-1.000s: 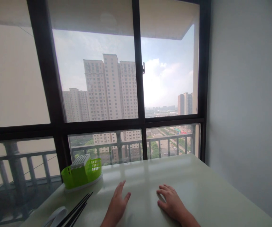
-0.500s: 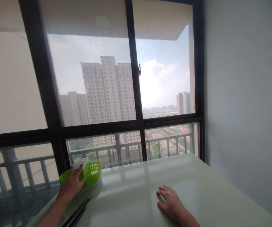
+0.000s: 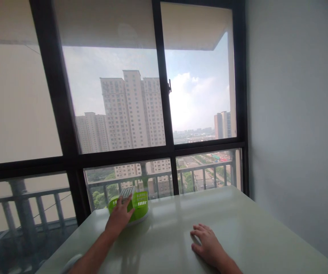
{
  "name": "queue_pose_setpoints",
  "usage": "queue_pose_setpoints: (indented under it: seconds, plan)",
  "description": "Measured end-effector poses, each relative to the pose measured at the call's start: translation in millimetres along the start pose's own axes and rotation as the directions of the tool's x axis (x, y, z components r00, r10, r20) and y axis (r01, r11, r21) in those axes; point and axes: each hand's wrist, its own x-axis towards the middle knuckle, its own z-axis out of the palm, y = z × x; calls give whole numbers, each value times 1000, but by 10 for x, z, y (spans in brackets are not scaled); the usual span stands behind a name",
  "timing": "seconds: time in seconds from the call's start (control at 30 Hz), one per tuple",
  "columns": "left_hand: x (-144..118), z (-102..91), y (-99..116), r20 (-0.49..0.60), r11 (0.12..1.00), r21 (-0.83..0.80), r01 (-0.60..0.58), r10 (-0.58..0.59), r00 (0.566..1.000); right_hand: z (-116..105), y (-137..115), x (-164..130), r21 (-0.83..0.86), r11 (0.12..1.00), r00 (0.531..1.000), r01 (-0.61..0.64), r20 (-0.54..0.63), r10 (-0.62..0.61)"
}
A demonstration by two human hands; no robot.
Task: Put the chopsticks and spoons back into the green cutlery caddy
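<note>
Your right hand lies nearest, palm down on the pale table, fingers spread a little and flat against the top, holding nothing. At the lower left edge of the view, a white rounded object peeks out beside your left forearm; too little of it shows to tell what it is. Your left arm stretches forward across the table, and your left hand rests on the near side of the green basket, fingers curved loosely over its rim and wall and the thumb toward the right; you cannot tell whether they grip it or only press against it. The basket stands upright on a pale base at the far left part of the table, near the window, with a grey slatted piece showing at its top behind your fingers. Your 2 hands are well apart. Beyond the table the dark-framed window shows a balcony railing, tall apartment towers and a cloudy sky. A plain grey wall runs along the right.
</note>
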Motion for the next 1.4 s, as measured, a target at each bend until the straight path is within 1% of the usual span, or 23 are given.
queue_pose_setpoints:
  seconds: [0.07, 0.13, 0.17, 0.23, 0.3, 0.37, 0.43, 0.47, 0.5, 0.57, 0.63, 0.7, 0.77, 0.83, 0.9, 0.97, 1.03, 1.1, 1.17, 1.23, 1.3, 1.37, 1.4]
  plan:
    - [-79, 44, 373, 12, 997, -29, -67, 67, 998, 20, 27, 23, 42, 999, 998, 11, -63, -9]
    - [-208, 72, 789, -6, 989, -78, -127, 127, 992, 26, 60, 62, 116, 993, 985, 26, -173, -5]
    - [-290, 75, 1005, -12, 981, -112, -158, 158, 987, 19, 79, 85, 160, 987, 970, 29, -243, 11]
    - [-481, 51, 1424, -4, 955, -214, -204, 208, 978, -14, 125, 131, 255, 967, 919, 18, -385, 84]
    - [-690, 5, 1784, 8, 913, -345, -218, 235, 972, -69, 189, 169, 365, 931, 850, -11, -488, 201]
    - [-892, -18, 2038, -26, 865, -446, -231, 246, 969, -130, 273, 196, 480, 877, 784, -38, -530, 324]
    - [-1064, 33, 2168, -72, 827, -516, -222, 216, 974, -181, 369, 215, 571, 818, 734, -68, -526, 429]
    - [-1134, 94, 2192, -81, 810, -552, -196, 182, 980, -200, 416, 223, 608, 789, 715, -86, -514, 474]
    - [-1194, 177, 2195, -67, 789, -594, -155, 143, 987, -214, 461, 232, 639, 763, 699, -103, -499, 512]
    - [-1288, 386, 2168, 32, 718, -694, -54, 106, 994, -230, 535, 251, 678, 724, 676, -131, -473, 565]
    - [-1360, 597, 2135, 148, 616, -788, 13, 169, 974, -238, 589, 276, 693, 708, 667, -135, -465, 582]
    - [-1422, 757, 2123, 200, 521, -853, 34, 265, 943, -243, 630, 306, 693, 713, 681, -111, -469, 562]
    - [-1476, 844, 2134, 205, 464, -885, 42, 307, 929, -243, 664, 335, 694, 715, 706, -81, -467, 533]
    - [-1515, 869, 2149, 215, 442, -895, 60, 309, 926, -235, 696, 361, 698, 713, 724, -70, -456, 518]
    - [-1533, 852, 2155, 227, 441, -894, 73, 307, 924, -214, 722, 378, 705, 706, 733, -71, -443, 516]
    - [-1534, 815, 2144, 241, 457, -886, 83, 299, 923, -186, 738, 387, 713, 698, 742, -65, -434, 511]
    - [-1527, 766, 2120, 266, 492, -866, 95, 291, 919, -160, 737, 389, 721, 690, 751, -57, -424, 505]
    - [-1520, 704, 2080, 308, 559, -822, 110, 273, 911, -151, 717, 381, 727, 684, 758, -66, -409, 508]
    - [-1515, 627, 2010, 353, 649, -751, 120, 241, 904, -171, 676, 360, 724, 684, 753, -93, -398, 524]
    - [-1503, 536, 1887, 375, 731, -674, 104, 218, 901, -223, 619, 322, 705, 699, 724, -118, -421, 547]
    - [-1473, 438, 1690, 349, 805, -592, 43, 209, 913, -294, 555, 272, 662, 738, 666, -134, -491, 561]
    - [-1417, 340, 1401, 305, 885, -465, -20, 182, 935, -361, 496, 220, 589, 793, 592, -158, -586, 554]
    - [-1381, 293, 1220, 288, 924, -381, -36, 155, 945, -386, 469, 197, 554, 814, 562, -177, -621, 546]
